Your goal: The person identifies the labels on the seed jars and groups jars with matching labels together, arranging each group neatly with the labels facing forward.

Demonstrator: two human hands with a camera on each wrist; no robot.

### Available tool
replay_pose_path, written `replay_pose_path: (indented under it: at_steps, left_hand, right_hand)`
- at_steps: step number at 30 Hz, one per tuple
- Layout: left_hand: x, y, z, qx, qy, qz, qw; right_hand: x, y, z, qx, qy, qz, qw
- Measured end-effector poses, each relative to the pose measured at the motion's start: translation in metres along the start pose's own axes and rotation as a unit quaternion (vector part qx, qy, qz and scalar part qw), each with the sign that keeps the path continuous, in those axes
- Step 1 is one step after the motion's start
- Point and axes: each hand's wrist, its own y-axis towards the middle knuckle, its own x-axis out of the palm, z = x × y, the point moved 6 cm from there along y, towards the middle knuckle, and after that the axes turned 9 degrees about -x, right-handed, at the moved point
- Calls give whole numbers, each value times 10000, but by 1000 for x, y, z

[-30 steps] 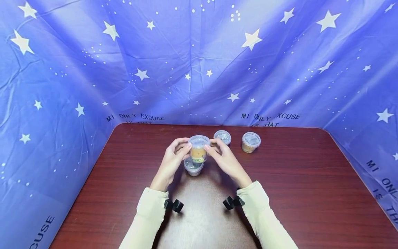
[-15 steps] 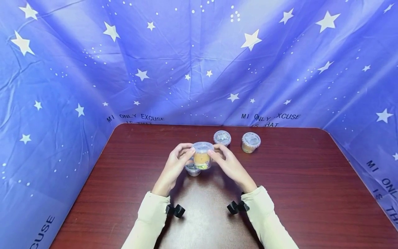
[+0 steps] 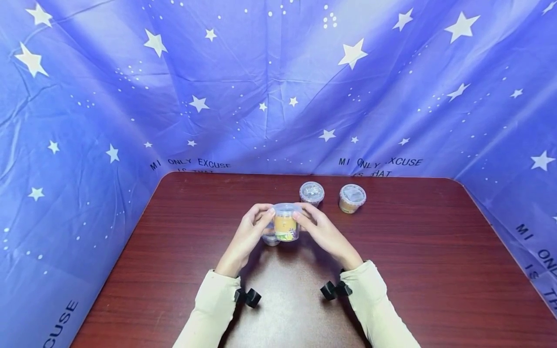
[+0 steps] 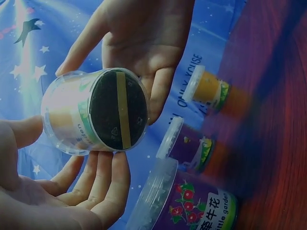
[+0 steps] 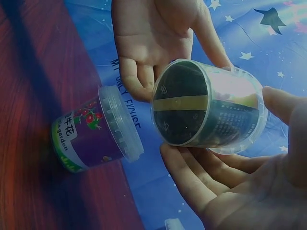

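Note:
Between both hands, above the table, is a lidded clear plastic tub (image 3: 286, 227) with a yellow-orange printed label. My left hand (image 3: 243, 237) grips its left side and my right hand (image 3: 326, 234) its right, thumbs near the lid rim. Both wrist views show its base, dark with a yellow strip across it. A purple-labelled tub (image 5: 91, 134) stands on the table just behind the held one, which partly hides it in the head view. Farther back are another purple tub (image 4: 189, 146) and an orange-labelled tub (image 3: 352, 198), both with lids on.
The reddish-brown wooden table (image 3: 435, 251) has rounded far corners. A blue cloth (image 3: 270, 87) with white stars hangs behind it and along both sides. A black wrist mount (image 3: 248, 297) sticks out inward from the left sleeve (image 3: 209, 309), with another on the right.
Both hands have brought the held tub nearer to me and slightly right, more in the first half-second than after. It now covers more of the tub behind. The far tubs have stayed put.

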Motion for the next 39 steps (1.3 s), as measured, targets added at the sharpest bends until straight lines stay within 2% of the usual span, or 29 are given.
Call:
replay_pose_path:
  at_steps: [9,18,25,30,39]
  left_hand:
    - [10,-4,4,213,251,10,9995]
    - [8,-1,2,233,390,16,9990]
    - [6,-1,3,122,274,-111,9995]
    - [5,1,2,87,160,-219,9996]
    - [6,1,2,40,-176,-696,9974]
  right_hand:
    - [-1,1,-3,-12,-236,224,9995]
    - [4,4,-7,-97,-548,297,9980]
    - [6,5,-4,-25,-240,65,9997]
    - [5,5,-4,-136,-93,23,9999]
    - [4,5,-4,-10,533,-95,9985]
